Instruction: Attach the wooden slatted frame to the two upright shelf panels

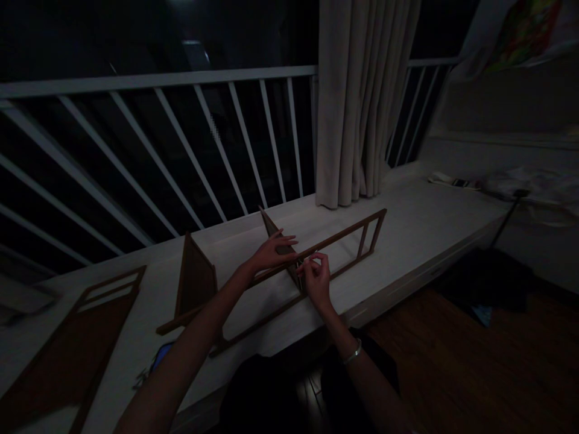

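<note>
A wooden frame (pixel 341 240) with slim rails stands on its long edge on the white ledge, in the middle of the view. A brown wooden board (pixel 270 224) meets it crosswise near its centre. My left hand (pixel 274 252) lies over the frame's upper rail and the board, fingers stretched out. At the joint between board and frame, my right hand (pixel 316 278) has its fingertips pinched together. A thin pale sliver shows by those fingertips, too small and dark to name. Another upright wooden panel (pixel 196 274) stands left of my left forearm, at the frame's near end.
On the ledge (pixel 434 211) at far left lies a flat wooden panel with a slatted end (pixel 85 337). A blue-screened phone (pixel 161 354) is partly behind my left forearm. White railings (pixel 235 120) and a beige curtain (pixel 357 108) border the back. Dark items lie on the floor at right.
</note>
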Tool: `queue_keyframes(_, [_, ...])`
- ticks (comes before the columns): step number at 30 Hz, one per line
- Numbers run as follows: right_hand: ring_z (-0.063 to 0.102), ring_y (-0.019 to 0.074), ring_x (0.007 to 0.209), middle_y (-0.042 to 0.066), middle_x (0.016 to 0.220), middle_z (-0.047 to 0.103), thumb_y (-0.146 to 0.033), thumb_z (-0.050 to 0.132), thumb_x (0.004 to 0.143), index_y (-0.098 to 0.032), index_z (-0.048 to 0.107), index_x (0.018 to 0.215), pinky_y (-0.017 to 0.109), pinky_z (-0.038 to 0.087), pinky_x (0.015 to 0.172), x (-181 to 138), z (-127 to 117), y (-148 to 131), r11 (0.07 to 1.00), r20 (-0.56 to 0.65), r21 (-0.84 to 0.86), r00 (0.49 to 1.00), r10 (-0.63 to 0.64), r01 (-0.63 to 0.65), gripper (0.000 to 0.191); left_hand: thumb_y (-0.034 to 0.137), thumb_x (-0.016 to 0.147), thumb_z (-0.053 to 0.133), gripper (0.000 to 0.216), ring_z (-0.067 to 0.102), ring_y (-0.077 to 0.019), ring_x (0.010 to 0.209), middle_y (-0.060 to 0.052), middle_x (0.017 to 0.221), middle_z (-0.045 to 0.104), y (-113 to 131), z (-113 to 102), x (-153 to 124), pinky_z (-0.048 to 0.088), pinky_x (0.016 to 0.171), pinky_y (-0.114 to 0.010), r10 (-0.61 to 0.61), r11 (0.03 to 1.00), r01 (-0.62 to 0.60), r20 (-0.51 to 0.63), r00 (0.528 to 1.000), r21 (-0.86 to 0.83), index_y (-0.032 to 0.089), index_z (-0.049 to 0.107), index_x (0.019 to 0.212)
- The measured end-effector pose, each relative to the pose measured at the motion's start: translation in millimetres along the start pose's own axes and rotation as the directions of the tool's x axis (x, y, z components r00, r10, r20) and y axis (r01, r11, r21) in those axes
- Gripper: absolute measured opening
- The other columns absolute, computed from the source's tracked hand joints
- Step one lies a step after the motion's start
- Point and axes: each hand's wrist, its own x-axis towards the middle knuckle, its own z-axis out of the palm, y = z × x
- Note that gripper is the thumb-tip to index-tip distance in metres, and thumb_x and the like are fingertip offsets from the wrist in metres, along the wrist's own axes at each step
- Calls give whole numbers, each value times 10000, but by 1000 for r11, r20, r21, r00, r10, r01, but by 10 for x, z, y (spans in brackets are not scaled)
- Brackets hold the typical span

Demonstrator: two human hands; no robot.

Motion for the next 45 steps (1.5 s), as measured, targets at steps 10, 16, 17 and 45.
queue_keyframes(10, [589, 131, 746, 11, 746, 595, -281, 455, 796, -214, 360, 984, 284, 468, 693, -74, -56, -37, 994, 129, -69, 989, -69, 79, 221, 529, 630, 540, 522, 164, -219, 1255, -21, 1225, 454, 25, -14, -2, 166, 1031, -408, 7, 1000, -7, 3, 1000, -5, 232, 550, 1060])
queue_keyframes(16, [564, 131, 763, 33, 828, 580, -278, 469, 778, -198, 432, 1008, 279, 453, 691, -49, -107, -29, 954, 57, -253, 987, -151, 160, 246, 521, 626, 546, 510, 154, -226, 1258, -25, 1235, 442, 37, -10, -2, 170, 1022, -432, -14, 1000, 14, 0, 1000, -10, 241, 552, 1052])
queue_keyframes(17, [556, 130, 763, 38, 854, 573, -277, 475, 772, -197, 445, 1003, 274, 453, 675, -41, -115, -33, 947, 40, -274, 985, -165, 170, 246, 519, 628, 547, 508, 154, -224, 1258, -25, 1235, 442, 37, -9, -3, 172, 1021, -432, -16, 1000, 16, -2, 1000, -9, 242, 551, 1053])
queue_keyframes(45, [598, 139, 618, 10, 686, 620, -380, 578, 684, -199, 448, 854, 293, 488, 592, 13, -184, 36, 922, 255, 132, 911, 324, -364, 280, 502, 650, 539, 484, 191, -196, 1248, -8, 1223, 455, 31, 23, 11, 183, 1028, -396, -5, 1000, 5, -9, 1000, 8, 243, 545, 1058])
